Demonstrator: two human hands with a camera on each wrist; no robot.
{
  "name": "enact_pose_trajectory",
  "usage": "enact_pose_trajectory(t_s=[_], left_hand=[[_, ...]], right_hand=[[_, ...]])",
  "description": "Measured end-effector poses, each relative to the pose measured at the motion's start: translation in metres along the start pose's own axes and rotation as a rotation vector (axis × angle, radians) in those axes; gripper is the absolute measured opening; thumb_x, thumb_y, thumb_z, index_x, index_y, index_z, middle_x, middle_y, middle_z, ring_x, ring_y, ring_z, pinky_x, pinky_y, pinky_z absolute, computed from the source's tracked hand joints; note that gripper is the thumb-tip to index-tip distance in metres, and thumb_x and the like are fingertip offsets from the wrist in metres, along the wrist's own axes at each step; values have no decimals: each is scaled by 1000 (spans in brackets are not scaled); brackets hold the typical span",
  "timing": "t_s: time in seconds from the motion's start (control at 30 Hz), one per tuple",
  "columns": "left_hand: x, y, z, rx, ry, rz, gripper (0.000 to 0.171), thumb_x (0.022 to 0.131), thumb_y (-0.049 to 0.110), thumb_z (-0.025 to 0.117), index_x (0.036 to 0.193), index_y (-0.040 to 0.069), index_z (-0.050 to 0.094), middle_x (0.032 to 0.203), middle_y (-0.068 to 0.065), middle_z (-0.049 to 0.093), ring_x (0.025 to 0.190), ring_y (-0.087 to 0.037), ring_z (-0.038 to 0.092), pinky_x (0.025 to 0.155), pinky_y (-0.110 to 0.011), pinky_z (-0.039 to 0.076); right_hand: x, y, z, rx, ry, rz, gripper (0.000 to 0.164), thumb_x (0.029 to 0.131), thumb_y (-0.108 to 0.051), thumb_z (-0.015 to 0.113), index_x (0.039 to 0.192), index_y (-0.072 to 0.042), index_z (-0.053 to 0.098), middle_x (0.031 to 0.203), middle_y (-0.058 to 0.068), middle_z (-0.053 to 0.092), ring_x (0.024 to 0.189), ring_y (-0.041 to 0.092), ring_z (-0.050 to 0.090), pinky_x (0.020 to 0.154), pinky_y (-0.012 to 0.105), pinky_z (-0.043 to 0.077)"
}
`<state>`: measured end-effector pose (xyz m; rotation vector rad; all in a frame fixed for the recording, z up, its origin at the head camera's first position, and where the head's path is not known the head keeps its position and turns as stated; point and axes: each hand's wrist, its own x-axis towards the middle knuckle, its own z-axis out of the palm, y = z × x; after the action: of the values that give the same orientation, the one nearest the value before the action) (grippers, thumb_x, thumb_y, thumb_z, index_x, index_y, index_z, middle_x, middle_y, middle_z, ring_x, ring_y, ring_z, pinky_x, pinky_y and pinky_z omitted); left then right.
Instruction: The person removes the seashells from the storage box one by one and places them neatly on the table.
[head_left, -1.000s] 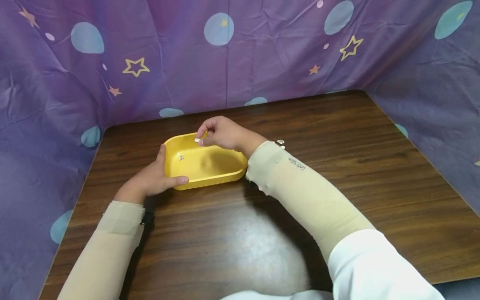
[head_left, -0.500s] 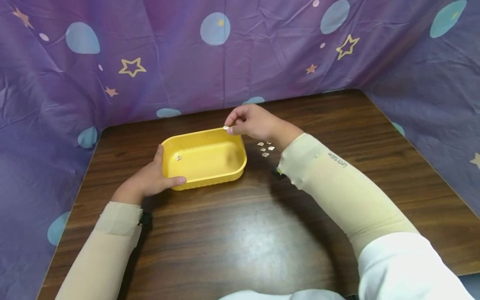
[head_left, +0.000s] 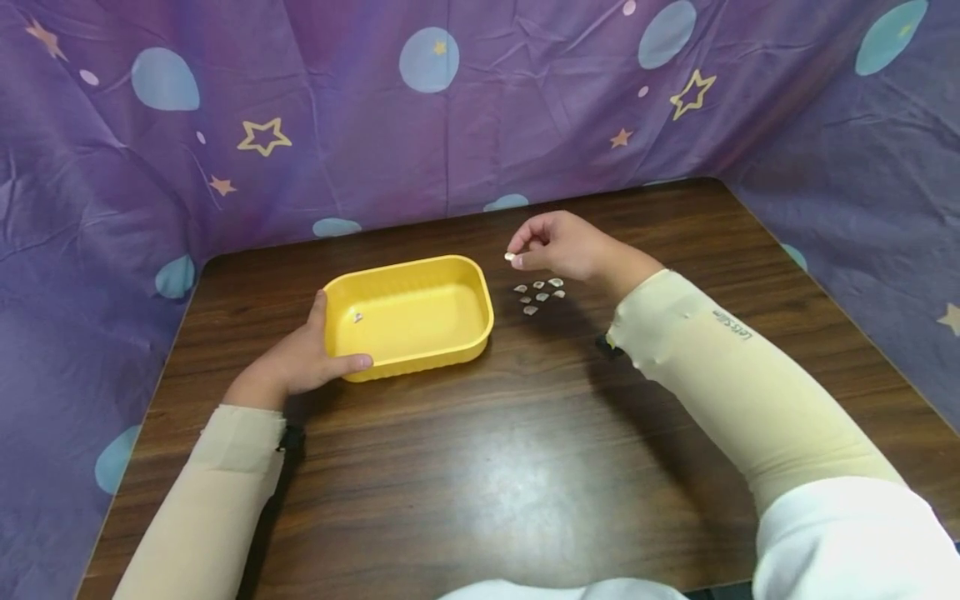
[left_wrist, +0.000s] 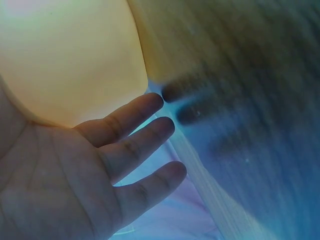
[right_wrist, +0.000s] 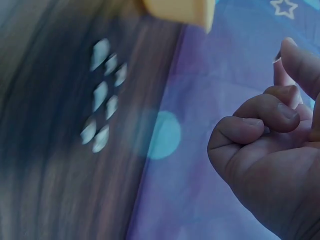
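A yellow container [head_left: 408, 365], an open tub with rounded corners, rests on the table towards the left. My left hand [head_left: 292, 358] holds its left end, thumb along the near rim. In the left wrist view, three fingers [left_wrist: 145, 140] stretch out beside its wall. One small pale shell [head_left: 357, 317] lies inside near the left end. My right hand [head_left: 566, 246] pinches another small whitish shell [head_left: 511, 257] between thumb and forefinger, to the right of the container. Below that hand, several fan-shaped shells [head_left: 542, 297] lie loosely grouped on the table, also seen as shells [right_wrist: 100, 95] in the right wrist view.
The dark wood-grain table [head_left: 450, 467] extends to the front and right of the container. A purple curtain [head_left: 360, 125] with stars and blue spots hangs behind the table and along both sides.
My right hand, pinching a shell throughout, has moved right from above the container to over the loose shells, uncovering them. My left hand and the container stay in place.
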<state>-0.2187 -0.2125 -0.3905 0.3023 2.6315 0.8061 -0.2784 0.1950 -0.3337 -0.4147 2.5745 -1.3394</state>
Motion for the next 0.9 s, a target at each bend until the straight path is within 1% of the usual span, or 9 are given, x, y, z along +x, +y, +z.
enact_pose_trajectory(t_s=[0.13, 0.23, 0.33, 0.4, 0.5, 0.53, 0.67, 0.8, 0.9], left_hand=[[0, -1, 0, 8, 5, 8, 139, 88, 60, 77, 162, 1, -25, 161, -40, 29, 128, -44, 49, 113, -61, 38], [1, -1, 0, 10, 8, 8, 139, 87, 60, 77, 163, 2, -25, 159, -39, 32, 126, -43, 50, 112, -61, 39], [1, -1, 0, 11, 5, 4, 140, 87, 61, 77, 163, 3, -25, 157, -38, 34, 125, -43, 51, 112, -61, 39], [0, 0, 0, 13, 5, 0, 140, 87, 61, 77, 163, 3, -25, 159, -39, 32, 126, -43, 50, 112, -61, 39], [-1, 2, 0, 14, 4, -10, 139, 88, 61, 77, 162, 1, -25, 161, -40, 28, 129, -45, 49, 114, -61, 38], [-2, 3, 0, 12, 5, -11, 139, 88, 60, 77, 162, 1, -25, 162, -40, 27, 130, -45, 49, 114, -61, 38], [-2, 3, 0, 2, 12, 4, 138, 88, 57, 78, 163, 2, -24, 159, -40, 31, 127, -44, 51, 113, -61, 39], [-1, 1, 1, 4, 21, 19, 137, 88, 57, 78, 163, 4, -24, 156, -38, 36, 125, -43, 52, 112, -60, 40], [0, 0, 1, 10, 20, 16, 138, 88, 58, 78, 163, 3, -24, 158, -39, 33, 128, -44, 51, 112, -61, 39]], right_hand=[[-5, 16, -6, -23, -4, 12, 17, 96, -12, 75, 108, 0, 74, 73, -3, 54, 69, 9, 48, 62, 24, 41], [-7, 29, -8, -85, 0, 19, 16, 96, -13, 74, 108, -2, 74, 74, -3, 57, 69, 10, 49, 63, 25, 42], [-9, 39, -10, -119, 5, 37, 16, 96, -12, 75, 107, -2, 75, 72, -5, 54, 69, 9, 47, 63, 25, 40], [-10, 46, -10, -136, 9, 49, 15, 95, -11, 75, 106, -1, 74, 69, -5, 52, 67, 10, 46, 62, 26, 39], [-13, 56, -8, -109, 3, 85, 14, 94, -8, 76, 104, 0, 73, 67, -5, 49, 65, 9, 44, 61, 26, 37], [-13, 59, -8, -115, 2, 89, 14, 93, -8, 77, 104, 0, 73, 66, -5, 49, 64, 9, 44, 61, 26, 37], [-15, 68, -4, -119, -12, 111, 13, 92, -6, 78, 102, 1, 72, 66, -5, 48, 63, 9, 43, 58, 25, 36], [-15, 76, 2, -165, -27, 118, 12, 91, -7, 79, 100, 0, 73, 68, -5, 51, 66, 10, 46, 60, 25, 38], [-14, 78, 5, -210, -43, 109, 12, 91, -8, 81, 98, -2, 74, 70, -5, 53, 69, 11, 48, 64, 26, 39]])
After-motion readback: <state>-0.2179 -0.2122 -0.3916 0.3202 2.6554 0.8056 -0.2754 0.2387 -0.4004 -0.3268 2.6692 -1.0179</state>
